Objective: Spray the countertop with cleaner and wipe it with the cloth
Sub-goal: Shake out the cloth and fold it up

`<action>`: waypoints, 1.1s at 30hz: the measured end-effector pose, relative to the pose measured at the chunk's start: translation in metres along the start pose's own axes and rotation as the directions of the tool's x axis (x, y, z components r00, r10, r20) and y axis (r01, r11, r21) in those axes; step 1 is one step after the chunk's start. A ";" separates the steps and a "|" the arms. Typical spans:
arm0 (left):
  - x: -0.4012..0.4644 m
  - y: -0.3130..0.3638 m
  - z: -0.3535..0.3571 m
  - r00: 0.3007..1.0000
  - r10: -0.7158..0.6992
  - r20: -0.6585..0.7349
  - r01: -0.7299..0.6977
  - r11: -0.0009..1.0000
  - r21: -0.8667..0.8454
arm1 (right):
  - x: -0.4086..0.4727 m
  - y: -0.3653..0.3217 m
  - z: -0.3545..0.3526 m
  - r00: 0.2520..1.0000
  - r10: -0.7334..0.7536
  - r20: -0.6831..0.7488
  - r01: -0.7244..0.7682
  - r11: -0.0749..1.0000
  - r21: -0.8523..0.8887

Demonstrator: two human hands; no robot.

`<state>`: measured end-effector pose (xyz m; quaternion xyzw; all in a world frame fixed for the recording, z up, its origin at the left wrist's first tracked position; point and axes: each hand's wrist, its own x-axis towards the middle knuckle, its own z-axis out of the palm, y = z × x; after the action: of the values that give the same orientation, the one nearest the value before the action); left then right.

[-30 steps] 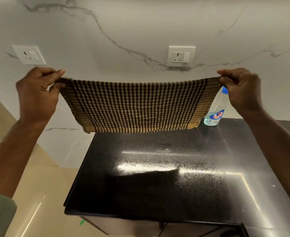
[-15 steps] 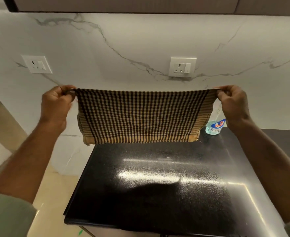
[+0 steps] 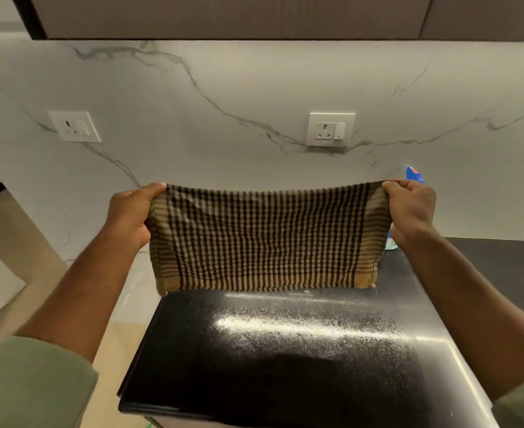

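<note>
Marble-veined white wall (image 3: 254, 97) behind, carrying two white socket plates (image 3: 331, 129), under a brown cabinet edge. Below it, glossy black stone countertop (image 3: 254, 366), speckled with a wide band of fine droplets across the middle, judged to be cleaner already sprayed and not yet wiped. Held in the air above the far part of that surface, tan-and-black checked cloth (image 3: 263, 239), stretched wide, long axis running left to right, lower hem hanging just over the counter, whether touching cannot be told. Left hand (image 3: 129, 214) clenched on the upper left corner, thumb over the top edge. Right hand (image 3: 410, 208) gripping the upper right corner the same way. Green sleeves at both lower corners of the view. Behind the right hand, mostly hidden, clear spray bottle with blue cap (image 3: 413, 174), standing at the back of the counter near the wall. Sprayed band lying nearer the person than the cloth and straight below its span, so next move judged as lowering and drawing the cloth flat toward the body; both hands about equally near.
</note>
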<state>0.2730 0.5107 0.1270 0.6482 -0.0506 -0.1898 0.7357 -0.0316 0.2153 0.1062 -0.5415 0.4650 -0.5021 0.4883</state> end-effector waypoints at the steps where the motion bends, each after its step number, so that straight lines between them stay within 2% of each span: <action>1: 0.000 -0.004 0.003 0.998 -0.069 0.004 0.069 0.998 0.001 | -0.004 0.002 0.003 1.000 0.008 -0.007 -0.009 1.000 -0.007; 5: -0.002 -0.025 0.022 0.944 -0.318 0.091 0.321 0.947 -0.021 | -0.027 0.009 0.026 0.999 0.020 0.028 -0.018 0.997 -0.079; 7: -0.008 -0.036 0.035 0.923 -0.370 0.109 0.375 0.926 -0.033 | -0.037 0.015 0.040 0.998 0.037 0.054 -0.030 0.993 -0.112; 10: -0.022 -0.050 0.055 0.918 -0.371 0.139 0.382 0.922 -0.058 | -0.059 0.019 0.055 0.992 0.061 0.107 -0.047 0.991 -0.128; 13: -0.039 -0.061 0.076 0.947 -0.281 0.157 0.295 0.953 -0.071 | -0.086 0.017 0.071 0.967 0.074 0.243 -0.052 0.994 -0.095; 17: -0.065 -0.074 0.109 0.964 -0.153 0.218 0.156 0.988 0.002 | -0.118 0.014 0.095 0.902 0.165 0.398 -0.164 0.986 -0.037; 19: -0.070 -0.081 0.115 0.962 -0.077 0.260 0.064 0.996 0.058 | -0.130 0.014 0.101 0.871 0.161 0.465 -0.200 0.979 0.037; 24: -0.070 -0.084 0.108 0.930 -0.001 0.367 -0.046 0.992 0.119 | -0.143 0.015 0.095 0.821 0.079 0.565 -0.218 0.959 0.183; 29: -0.070 -0.079 0.098 0.819 0.042 0.573 -0.155 0.976 0.150 | -0.141 0.019 0.085 0.749 0.030 0.662 -0.222 0.953 0.208; 33: -0.064 -0.081 0.097 0.855 0.111 0.506 -0.250 0.944 0.216 | -0.133 0.019 0.081 0.698 0.014 0.716 -0.201 0.963 0.177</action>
<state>0.1658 0.4350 0.0743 0.6670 -0.3212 -0.2674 0.6168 0.0405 0.3503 0.0739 -0.6006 0.2079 -0.2787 0.7200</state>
